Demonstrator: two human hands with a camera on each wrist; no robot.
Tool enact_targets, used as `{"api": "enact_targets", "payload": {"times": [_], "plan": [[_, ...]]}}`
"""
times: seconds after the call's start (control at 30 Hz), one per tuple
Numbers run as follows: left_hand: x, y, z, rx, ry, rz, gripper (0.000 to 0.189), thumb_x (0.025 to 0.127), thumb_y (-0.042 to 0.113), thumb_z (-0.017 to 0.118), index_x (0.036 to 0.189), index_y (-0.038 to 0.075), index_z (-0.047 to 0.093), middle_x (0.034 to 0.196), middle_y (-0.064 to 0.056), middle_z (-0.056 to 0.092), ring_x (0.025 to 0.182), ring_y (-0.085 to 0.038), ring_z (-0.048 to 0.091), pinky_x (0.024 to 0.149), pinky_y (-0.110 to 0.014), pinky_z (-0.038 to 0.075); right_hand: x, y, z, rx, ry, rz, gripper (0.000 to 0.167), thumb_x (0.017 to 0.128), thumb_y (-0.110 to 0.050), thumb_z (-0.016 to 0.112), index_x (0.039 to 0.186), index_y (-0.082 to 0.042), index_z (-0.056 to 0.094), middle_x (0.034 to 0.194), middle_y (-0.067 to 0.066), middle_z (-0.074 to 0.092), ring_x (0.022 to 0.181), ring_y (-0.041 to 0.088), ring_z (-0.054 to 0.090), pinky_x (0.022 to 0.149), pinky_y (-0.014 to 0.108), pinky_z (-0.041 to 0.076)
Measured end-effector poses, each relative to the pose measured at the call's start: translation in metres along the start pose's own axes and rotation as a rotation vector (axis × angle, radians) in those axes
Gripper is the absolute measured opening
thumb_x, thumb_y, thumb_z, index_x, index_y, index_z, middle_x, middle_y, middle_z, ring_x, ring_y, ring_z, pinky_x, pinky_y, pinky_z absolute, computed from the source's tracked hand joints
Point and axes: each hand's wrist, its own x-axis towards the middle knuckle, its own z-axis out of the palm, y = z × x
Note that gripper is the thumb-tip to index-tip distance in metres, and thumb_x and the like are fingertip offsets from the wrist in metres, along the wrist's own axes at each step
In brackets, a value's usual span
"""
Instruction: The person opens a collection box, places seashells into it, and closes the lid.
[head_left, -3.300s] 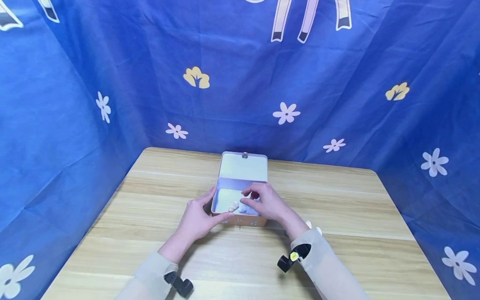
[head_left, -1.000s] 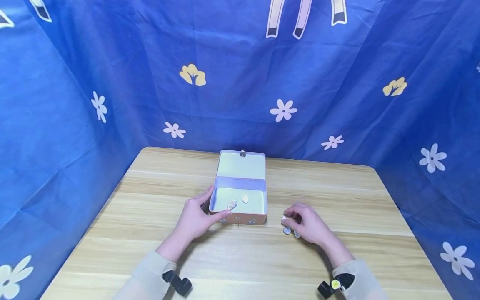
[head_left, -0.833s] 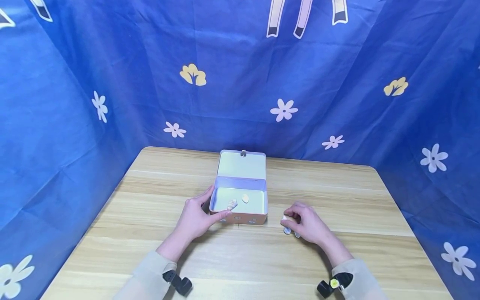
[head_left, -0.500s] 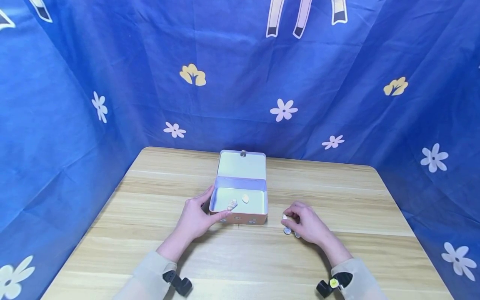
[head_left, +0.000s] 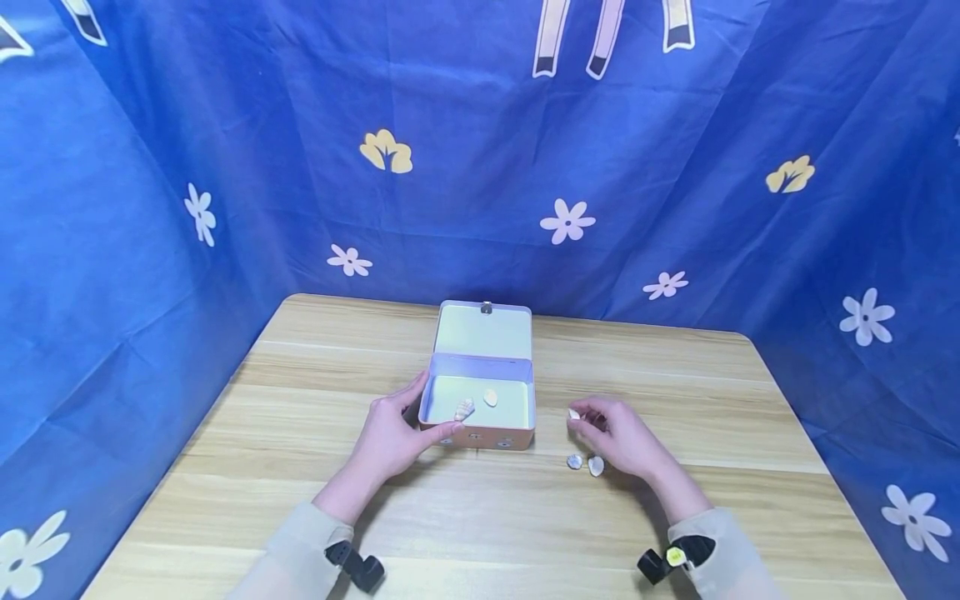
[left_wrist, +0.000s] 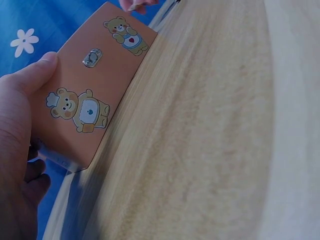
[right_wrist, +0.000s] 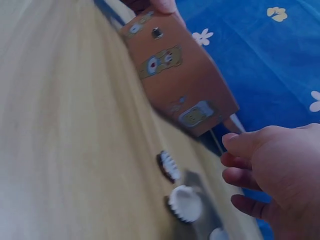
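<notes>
In the head view, an orange tin box point(head_left: 477, 437) with bear pictures stands with its pale lid point(head_left: 483, 331) raised. My left hand point(head_left: 392, 433) grips its left front corner, thumb on the front rim and fingers along the side. Inside lie a ridged spiral seashell point(head_left: 464, 409) and a small rounded seashell point(head_left: 491, 397). Right of the box, my right hand point(head_left: 618, 433) pinches a whitish seashell point(head_left: 573, 413) between thumb and fingers. On the table below that hand lie a greyish seashell point(head_left: 574, 461) and a white seashell point(head_left: 596, 466).
The wooden table point(head_left: 480, 517) bears the box near its back edge. Blue patterned cloth point(head_left: 480, 167) hangs behind it and on both sides. At the bottom of the right wrist view, another pale piece point(right_wrist: 218, 234) is partly cut off.
My right hand went from over the box to the seashells on the table, and has now risen a little away from them with one pinched. The left hand kept its grip on the box.
</notes>
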Motion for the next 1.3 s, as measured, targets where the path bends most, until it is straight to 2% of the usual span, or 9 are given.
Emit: {"api": "enact_targets", "payload": {"times": [0.27, 0.5, 0.8, 1.3], "plan": [[0.0, 0.003, -0.001, -0.001, -0.001, -0.007, 0.105, 0.073, 0.051, 0.097, 0.153, 0.0, 0.052, 0.15, -0.015, 0.055, 0.139, -0.034, 0.053, 0.116, -0.05, 0.043, 0.009, -0.014, -0.011, -0.015, 0.039, -0.065, 0.026, 0.1, -0.012, 0.075, 0.122, 0.001, 0.075, 0.104, -0.004, 0.075, 0.091, 0.013, 0.069, 0.082, 0.036, 0.061], [0.0, 0.0, 0.001, 0.001, -0.005, -0.006, 0.109, 0.073, 0.058, 0.095, 0.153, -0.001, 0.052, 0.15, -0.015, 0.055, 0.14, -0.035, 0.052, 0.116, -0.052, 0.042, 0.019, -0.03, -0.018, -0.036, 0.05, -0.09, 0.022, 0.1, -0.015, 0.076, 0.121, -0.007, 0.077, 0.104, -0.01, 0.074, 0.094, 0.012, 0.067, 0.085, 0.04, 0.06], [0.0, -0.002, 0.001, -0.007, 0.0, 0.005, 0.11, 0.072, 0.06, 0.094, 0.153, -0.002, 0.052, 0.149, -0.017, 0.055, 0.138, -0.035, 0.053, 0.116, -0.051, 0.043, 0.041, -0.047, -0.018, -0.05, 0.019, -0.138, 0.024, 0.1, -0.016, 0.076, 0.122, -0.006, 0.077, 0.106, -0.006, 0.075, 0.093, 0.011, 0.068, 0.086, 0.041, 0.06], [0.0, -0.002, 0.0, -0.004, 0.002, 0.012, 0.111, 0.072, 0.064, 0.092, 0.154, 0.001, 0.052, 0.148, -0.019, 0.055, 0.138, -0.035, 0.053, 0.115, -0.051, 0.044, 0.072, -0.067, 0.007, 0.045, -0.04, -0.176, 0.025, 0.101, -0.013, 0.075, 0.125, -0.006, 0.077, 0.109, -0.002, 0.075, 0.094, 0.012, 0.067, 0.085, 0.034, 0.059]]}}
